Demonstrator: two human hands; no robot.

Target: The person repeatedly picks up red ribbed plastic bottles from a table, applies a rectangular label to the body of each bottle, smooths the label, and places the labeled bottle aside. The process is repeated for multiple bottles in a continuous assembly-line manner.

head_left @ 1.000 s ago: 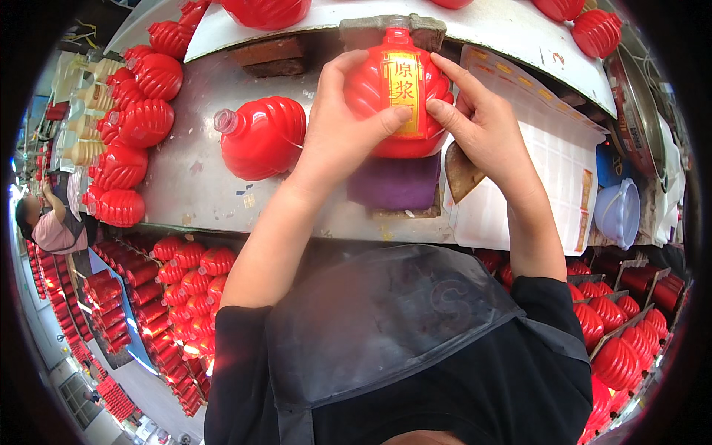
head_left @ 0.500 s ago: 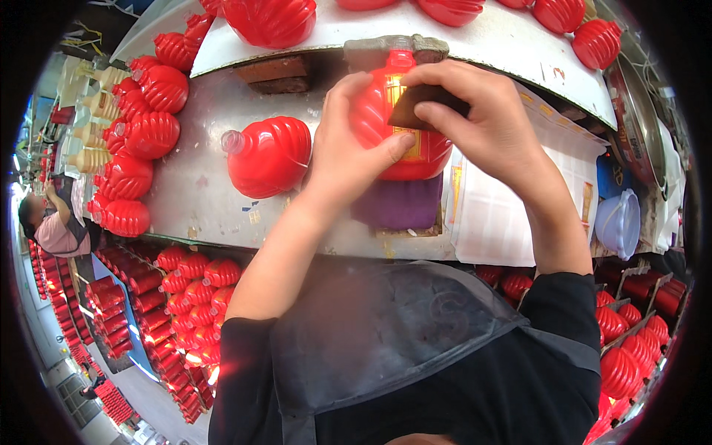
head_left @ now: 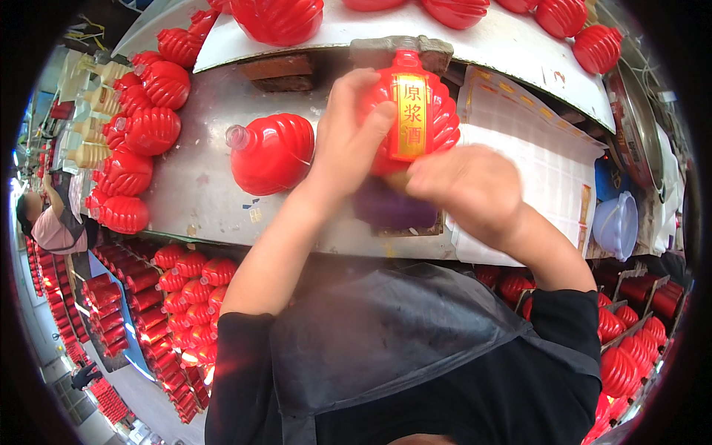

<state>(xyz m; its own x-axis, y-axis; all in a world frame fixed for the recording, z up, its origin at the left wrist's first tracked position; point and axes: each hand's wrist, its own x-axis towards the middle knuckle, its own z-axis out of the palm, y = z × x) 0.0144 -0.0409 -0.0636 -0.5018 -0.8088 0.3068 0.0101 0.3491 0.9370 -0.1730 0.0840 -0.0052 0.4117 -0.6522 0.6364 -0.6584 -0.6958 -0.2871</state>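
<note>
A red ribbed bottle (head_left: 445, 111) with a clear neck lies on the metal worktop, its neck at a grey block (head_left: 371, 50). Down its front runs a gold label with a red edge (head_left: 404, 137), flat on the surface. My left hand (head_left: 343, 141) is closed round the bottle's left side, thumb beside the label. Just below the bottle, my right hand (head_left: 475, 185) is closed and smeared by motion, with the brown edge of a flat piece (head_left: 399, 180) showing at its fingertips. A folded purple cloth (head_left: 397, 211) lies under that hand.
Another red bottle (head_left: 273, 154) lies to the left. Sheets of labels (head_left: 519, 200) spread on the right, near a pale blue bucket (head_left: 617, 225). More bottles line the left edge and a white shelf (head_left: 363, 26). Racks of red bottles stand below; a person (head_left: 55, 222) is far left.
My right hand has moved down off the label to the bottle's lower edge, uncovering the label. My left thumb has lifted from the label's lower part to its left side.
</note>
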